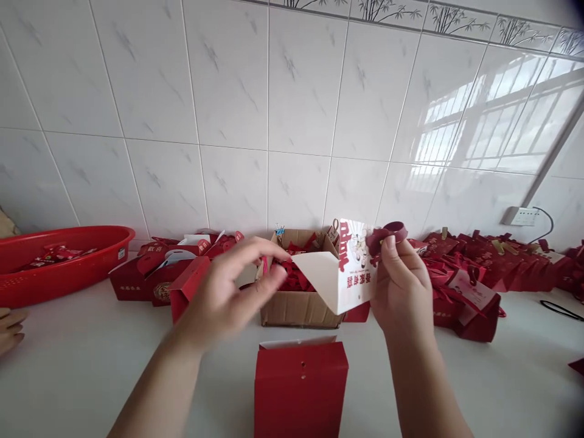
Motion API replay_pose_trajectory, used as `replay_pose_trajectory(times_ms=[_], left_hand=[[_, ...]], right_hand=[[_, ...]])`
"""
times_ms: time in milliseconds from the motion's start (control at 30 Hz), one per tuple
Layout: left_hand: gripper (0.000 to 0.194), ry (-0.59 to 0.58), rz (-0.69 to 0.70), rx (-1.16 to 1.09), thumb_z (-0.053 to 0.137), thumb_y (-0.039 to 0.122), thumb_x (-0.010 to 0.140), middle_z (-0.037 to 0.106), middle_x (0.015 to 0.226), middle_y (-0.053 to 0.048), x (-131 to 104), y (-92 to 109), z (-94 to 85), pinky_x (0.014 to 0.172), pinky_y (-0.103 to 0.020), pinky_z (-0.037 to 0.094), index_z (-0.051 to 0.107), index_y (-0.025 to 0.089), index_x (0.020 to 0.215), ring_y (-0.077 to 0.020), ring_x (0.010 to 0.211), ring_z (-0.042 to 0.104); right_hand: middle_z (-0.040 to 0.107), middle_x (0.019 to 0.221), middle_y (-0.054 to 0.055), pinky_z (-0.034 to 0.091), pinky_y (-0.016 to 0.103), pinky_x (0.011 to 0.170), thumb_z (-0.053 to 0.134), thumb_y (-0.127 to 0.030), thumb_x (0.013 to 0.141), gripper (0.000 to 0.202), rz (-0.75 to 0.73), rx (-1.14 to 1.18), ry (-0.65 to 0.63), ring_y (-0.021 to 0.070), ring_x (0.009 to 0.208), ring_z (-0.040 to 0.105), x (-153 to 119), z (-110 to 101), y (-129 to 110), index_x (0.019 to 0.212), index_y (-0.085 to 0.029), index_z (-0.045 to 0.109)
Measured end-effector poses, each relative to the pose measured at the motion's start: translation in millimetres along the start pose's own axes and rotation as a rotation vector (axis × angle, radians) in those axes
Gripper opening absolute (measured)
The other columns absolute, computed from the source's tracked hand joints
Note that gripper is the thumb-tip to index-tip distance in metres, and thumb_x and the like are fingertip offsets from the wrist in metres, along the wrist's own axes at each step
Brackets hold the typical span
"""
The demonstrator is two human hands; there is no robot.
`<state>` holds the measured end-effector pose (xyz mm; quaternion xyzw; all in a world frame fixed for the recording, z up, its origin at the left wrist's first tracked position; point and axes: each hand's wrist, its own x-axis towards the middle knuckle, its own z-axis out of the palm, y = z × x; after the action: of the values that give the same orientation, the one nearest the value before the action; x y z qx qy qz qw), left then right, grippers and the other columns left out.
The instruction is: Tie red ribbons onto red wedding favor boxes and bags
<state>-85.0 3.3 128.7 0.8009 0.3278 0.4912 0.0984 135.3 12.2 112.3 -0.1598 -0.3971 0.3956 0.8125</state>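
My right hand (pixel 404 280) pinches a dark red ribbon (pixel 387 236) together with a folded printed card (pixel 358 264). White with red and dark printing outside, the card stands partly unfolded, and its plain cream flap (pixel 319 274) points toward my left hand. My left hand (pixel 239 283) hovers just left of that flap, thumb and fingers apart, slightly blurred, with nothing visible in it. Below both hands a red gift box (pixel 301 389) stands on the table, with two small holes near its top. Behind the card sits a cardboard box (pixel 298 309) holding red ribbons.
Red gift boxes (pixel 132 283) stand at the left, and more ribboned red boxes (pixel 469 304) at the right. A red plastic basin (pixel 68 274) is at the far left, with another person's hand (pixel 10 328) below it. A socket strip (pixel 520 215) is on the tiled wall.
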Motion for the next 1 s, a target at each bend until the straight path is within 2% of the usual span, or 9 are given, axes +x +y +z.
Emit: replay_pose_trajectory(times_ms=[100, 233, 333, 467, 567, 633, 800, 900, 1000], left_hand=[[0.039, -0.140, 0.212, 0.129, 0.072, 0.047, 0.076, 0.065, 0.114, -0.003, -10, 32, 13.0, 0.100, -0.034, 0.042, 0.061, 0.025, 0.106, -0.0220, 0.112, 0.056], [0.005, -0.103, 0.313, 0.168, 0.061, 0.019, 0.087, 0.063, 0.071, 0.005, -12, 38, 26.5, 0.067, -0.022, 0.047, 0.058, 0.022, 0.085, -0.0091, 0.064, 0.057], [0.008, 0.074, 0.292, 0.143, 0.061, 0.015, 0.087, 0.058, 0.062, 0.007, -10, 29, 29.3, 0.049, -0.018, 0.040, 0.060, 0.022, 0.090, -0.0058, 0.050, 0.048], [0.008, 0.310, 0.173, 0.056, 0.061, 0.017, 0.087, 0.067, 0.072, 0.004, -8, 26, 29.6, 0.051, -0.018, 0.045, 0.063, 0.022, 0.094, -0.0077, 0.057, 0.056], [0.009, 0.382, 0.059, -0.037, 0.061, 0.022, 0.087, 0.070, 0.074, 0.004, -7, 31, 31.0, 0.049, -0.018, 0.046, 0.061, 0.023, 0.096, -0.0084, 0.057, 0.058], [0.009, 0.364, -0.016, -0.051, 0.061, 0.028, 0.088, 0.070, 0.072, 0.004, -6, 35, 32.5, 0.043, -0.019, 0.043, 0.058, 0.024, 0.095, -0.0082, 0.050, 0.055], [0.016, 0.158, -0.166, -0.091, 0.058, 0.037, 0.088, 0.072, 0.079, 0.001, -5, 37, 27.7, 0.052, -0.023, 0.050, 0.055, 0.023, 0.096, -0.0140, 0.062, 0.062], [0.026, -0.192, -0.220, -0.088, 0.058, 0.041, 0.087, 0.072, 0.097, -0.003, -10, 29, 15.6, 0.067, -0.027, 0.055, 0.058, 0.026, 0.108, -0.0198, 0.085, 0.068], [0.054, -0.505, -0.271, 0.120, 0.072, 0.049, 0.072, 0.068, 0.115, -0.004, -20, 17, 7.2, 0.078, -0.032, 0.054, 0.058, 0.033, 0.122, -0.0267, 0.102, 0.064]], right_hand=[[0.064, 0.083, -0.001, 0.048, 0.024, 0.075, 0.067, -0.028, 0.083, 0.005, -0.010, -0.002, -0.006, 0.0108, 0.079, 0.059, -12, 9, 0, 0.082, -0.024, 0.069], [0.066, 0.087, -0.001, 0.049, 0.025, 0.081, 0.061, -0.026, 0.087, 0.008, -0.083, 0.012, 0.028, 0.0108, 0.082, 0.060, -20, 11, -6, 0.085, -0.025, 0.069], [0.067, 0.087, 0.000, 0.049, 0.029, 0.087, 0.059, -0.028, 0.089, 0.013, -0.047, 0.056, -0.068, 0.0139, 0.086, 0.063, -19, 7, -13, 0.082, -0.027, 0.069], [0.069, 0.098, 0.001, 0.051, 0.036, 0.086, 0.056, -0.036, 0.090, 0.016, 0.139, 0.131, -0.372, 0.0190, 0.099, 0.063, -16, 2, -24, 0.081, -0.030, 0.068], [0.068, 0.107, 0.001, 0.050, 0.035, 0.088, 0.058, -0.035, 0.089, 0.014, 0.212, 0.106, -0.498, 0.0192, 0.102, 0.062, -17, -3, -30, 0.083, -0.029, 0.069], [0.070, 0.095, 0.001, 0.051, 0.033, 0.083, 0.063, -0.033, 0.086, 0.009, 0.288, 0.041, -0.552, 0.0172, 0.089, 0.065, -18, -6, -32, 0.086, -0.027, 0.071], [0.069, 0.076, 0.001, 0.052, 0.029, 0.066, 0.071, -0.033, 0.081, 0.012, 0.440, -0.218, -0.603, 0.0157, 0.071, 0.065, -17, -11, -32, 0.086, -0.023, 0.073], [0.069, 0.074, 0.003, 0.052, 0.027, 0.059, 0.073, -0.034, 0.078, 0.017, 0.415, -0.311, -0.487, 0.0164, 0.067, 0.065, -10, -16, -35, 0.086, -0.019, 0.073], [0.069, 0.070, 0.003, 0.051, 0.027, 0.051, 0.075, -0.036, 0.076, 0.020, 0.344, -0.338, -0.341, 0.0164, 0.060, 0.064, -3, -28, -44, 0.087, -0.019, 0.072]])
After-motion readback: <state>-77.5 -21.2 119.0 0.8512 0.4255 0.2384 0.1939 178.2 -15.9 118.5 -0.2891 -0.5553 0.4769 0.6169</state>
